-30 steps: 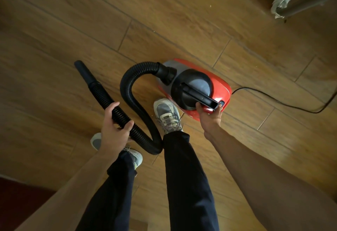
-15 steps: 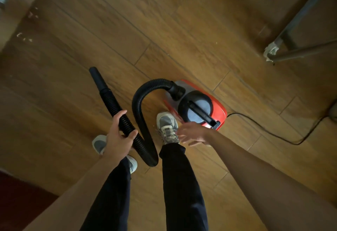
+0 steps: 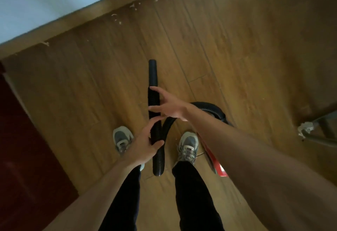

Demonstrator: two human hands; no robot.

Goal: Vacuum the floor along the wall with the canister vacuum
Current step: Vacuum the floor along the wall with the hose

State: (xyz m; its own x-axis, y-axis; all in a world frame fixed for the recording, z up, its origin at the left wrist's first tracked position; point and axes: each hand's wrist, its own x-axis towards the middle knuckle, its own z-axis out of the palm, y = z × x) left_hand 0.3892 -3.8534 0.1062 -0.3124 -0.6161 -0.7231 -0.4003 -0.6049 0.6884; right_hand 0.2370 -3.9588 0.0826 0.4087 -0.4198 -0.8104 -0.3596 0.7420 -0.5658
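Wood plank floor (image 3: 237, 48) fills most of the view; pale wall (image 3: 45, 3) w/ wood baseboard (image 3: 91, 14) runs diagonally across the top-left. Dark red panel (image 3: 21, 139) at left edge, can't tell what it is. Metal furniture leg (image 3: 313, 130) w/ a taped foot at right.

Canister vacuum (image 3: 217, 165): only a red sliver of the body shows, just behind the right shoe (image 3: 187, 145) and mostly hidden under the right forearm. Black ribbed hose (image 3: 157, 139) loops out from it and comes up between the feet; its long axis runs roughly straight ahead of the person, ending in a smooth nozzle (image 3: 152, 72) that points fwd, toward the baseboard but well short of it.

Left hand (image 3: 144, 147) is the lower grip: fingers curled round the hose, thumb across the front, so closed on it. Right hand (image 3: 167, 105) is higher, nearer the nozzle, fingers spread and only partly wrapped; touching the hose, not yet a firm hold as far as I can tell.

Pale debris bits (image 3: 134, 6) lie scattered along the baseboard, ahead and slightly left of the nozzle tip. Key relation: nozzle axis already aims near that strip; prob. next needs the right hand to close, then hose lowered and pushed fwd-left to the wall line.
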